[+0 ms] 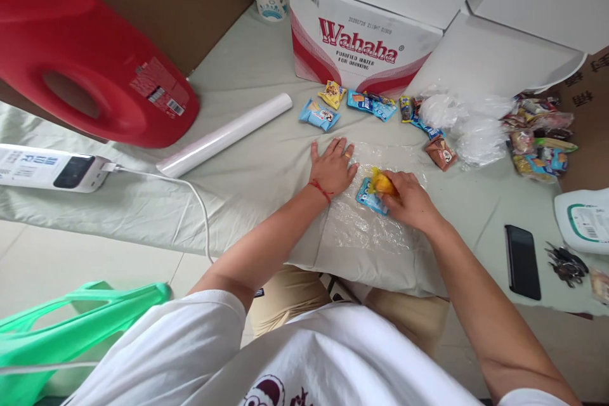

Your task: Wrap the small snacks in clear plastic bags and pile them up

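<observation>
My left hand (332, 168) lies flat with fingers spread at the upper left edge of a clear plastic bag (352, 228) on the cloth-covered table. In my right hand (409, 198) is a small yellow-wrapped snack (383, 183), gripped between thumb and fingers. Just beneath it a blue snack packet (370, 197) rests on the clear bag, partly covered by the yellow one and my fingers. Beyond my hands sit a light blue packet (319, 115), a yellow packet (332, 94), more blue packets (372, 104) and a brown packet (440, 152).
Bunched clear plastic (480, 130) and bagged snacks (540, 139) lie to the right. A phone (523, 262) and keys (567, 264) are near the front edge. On the left are a white roll (228, 134), a power bank (52, 168) and a red jug (109, 63). A Wahaha carton (359, 41) stands behind.
</observation>
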Demonstrator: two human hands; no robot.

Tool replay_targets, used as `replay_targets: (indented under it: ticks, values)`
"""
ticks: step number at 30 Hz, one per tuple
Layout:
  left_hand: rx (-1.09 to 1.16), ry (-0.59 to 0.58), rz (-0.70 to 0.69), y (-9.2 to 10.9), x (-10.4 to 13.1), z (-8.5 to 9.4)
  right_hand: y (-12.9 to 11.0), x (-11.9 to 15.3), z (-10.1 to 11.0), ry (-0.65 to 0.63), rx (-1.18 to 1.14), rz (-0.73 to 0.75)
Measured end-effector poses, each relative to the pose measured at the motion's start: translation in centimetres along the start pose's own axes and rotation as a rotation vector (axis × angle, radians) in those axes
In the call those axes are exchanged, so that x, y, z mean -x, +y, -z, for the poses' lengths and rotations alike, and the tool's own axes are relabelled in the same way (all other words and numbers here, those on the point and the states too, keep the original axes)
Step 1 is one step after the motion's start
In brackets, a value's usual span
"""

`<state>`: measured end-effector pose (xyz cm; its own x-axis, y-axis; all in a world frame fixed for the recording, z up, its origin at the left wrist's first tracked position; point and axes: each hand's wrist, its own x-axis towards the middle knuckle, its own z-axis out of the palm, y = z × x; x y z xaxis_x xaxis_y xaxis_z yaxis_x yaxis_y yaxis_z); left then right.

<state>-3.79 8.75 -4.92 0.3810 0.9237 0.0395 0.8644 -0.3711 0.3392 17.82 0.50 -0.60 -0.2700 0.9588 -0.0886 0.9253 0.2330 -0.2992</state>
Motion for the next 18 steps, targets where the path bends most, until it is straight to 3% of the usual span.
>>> replay_targets:
  ticks: [8,14,18]
  values:
    - [0.017,0.021,-0.009,-0.1,0.0,-0.1,-2.5,-0.3,-0.1,-0.13,0.162,-0.057]
    - [0.02,0.009,0.002,0.0,0.0,-0.1,-2.4,-0.2,0.3,-0.168,0.202,-0.023]
    - [0.02,0.013,-0.001,0.0,0.0,-0.2,-1.8,-0.5,0.8,-0.118,0.125,-0.011]
